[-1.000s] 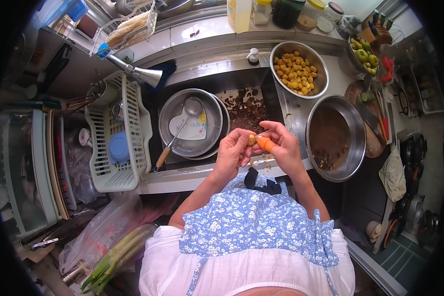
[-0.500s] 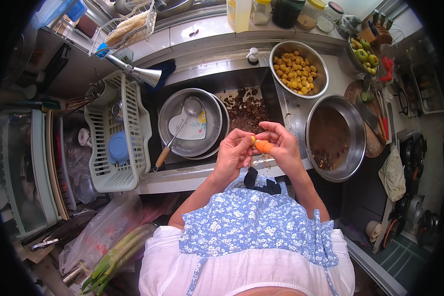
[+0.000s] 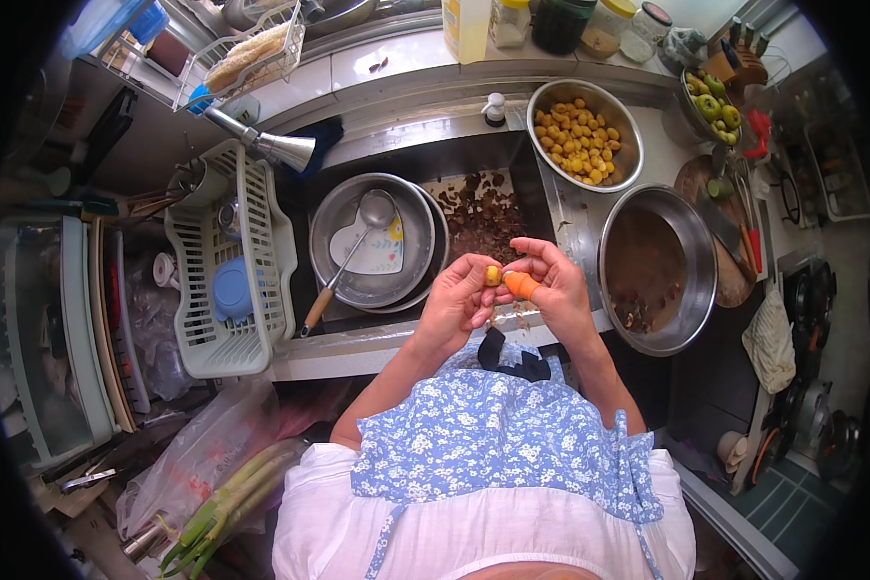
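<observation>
Piece (image 3: 493,275): one, small, yellow; held up between the two hands, above the front edge of the sink (image 3: 536,184).
Left hand (image 3: 454,300): thumb and fingertips pinched on the piece; grip closed.
Right hand (image 3: 561,295): upper fingers raised and partly spread; orange tapered cover (image 3: 520,283) at the thumb side, pale end toward the piece. Worn or gripped: cannot tell.
Gap between piece and orange end: just beside each other; contact too small to tell.
Change, last half second: more of the yellow surface now shows past the left fingertips; the orange end has shifted slightly; both wrists have kept nearly the same place.
Meaning: judged a small turn of the piece in the pinch, baring another side to the orange end; work on it seems unfinished, since it has not left the hand.
Shreds (image 3: 522,317): thin, brownish, hanging below the hands.
Scraps (image 3: 483,213): brown, many, scattered in the sink beyond the hands.
Upper steel bowl (image 3: 630,155): many yellow pieces of like kind; no change noted.
Lower steel bowl (image 3: 703,261): murky brown liquid, dark bits near its front; no change noted.
</observation>
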### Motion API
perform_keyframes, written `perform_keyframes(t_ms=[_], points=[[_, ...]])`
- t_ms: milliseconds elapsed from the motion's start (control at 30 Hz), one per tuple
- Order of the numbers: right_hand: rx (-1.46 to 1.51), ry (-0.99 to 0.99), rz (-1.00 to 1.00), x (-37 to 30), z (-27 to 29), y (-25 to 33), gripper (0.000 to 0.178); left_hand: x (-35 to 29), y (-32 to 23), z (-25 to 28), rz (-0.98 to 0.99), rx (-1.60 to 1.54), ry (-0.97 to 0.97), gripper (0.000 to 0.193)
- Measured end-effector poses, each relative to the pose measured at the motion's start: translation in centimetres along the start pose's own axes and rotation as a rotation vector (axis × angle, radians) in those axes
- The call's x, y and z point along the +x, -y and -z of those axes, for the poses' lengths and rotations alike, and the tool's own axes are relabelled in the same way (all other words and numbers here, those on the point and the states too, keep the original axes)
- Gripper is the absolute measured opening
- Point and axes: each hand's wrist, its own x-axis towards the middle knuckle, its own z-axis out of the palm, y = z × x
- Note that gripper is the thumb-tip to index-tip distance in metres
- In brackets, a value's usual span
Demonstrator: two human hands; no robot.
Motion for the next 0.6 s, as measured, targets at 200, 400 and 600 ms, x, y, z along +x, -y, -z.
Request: perform_keyframes(t_ms=[200, 400, 600], points=[[0.072, -0.041, -0.032, 0.12, -0.08, 0.59, 0.041, 0.24, -0.15, 0.87, 0.045, -0.068, 0.081, 0.023], [0.037, -0.066, -0.026, -0.04, -0.52, 0.21, 0.042, 0.23, 0.52, 0.5, -0.054, 0.055, 0.028, 0.023], [0.12, -0.044, -0.047, -0.03, 0.04, 0.13, 0.043, 0.34, 0.34, 0.96, -0.006, 0.012, 0.09, 0.025]])
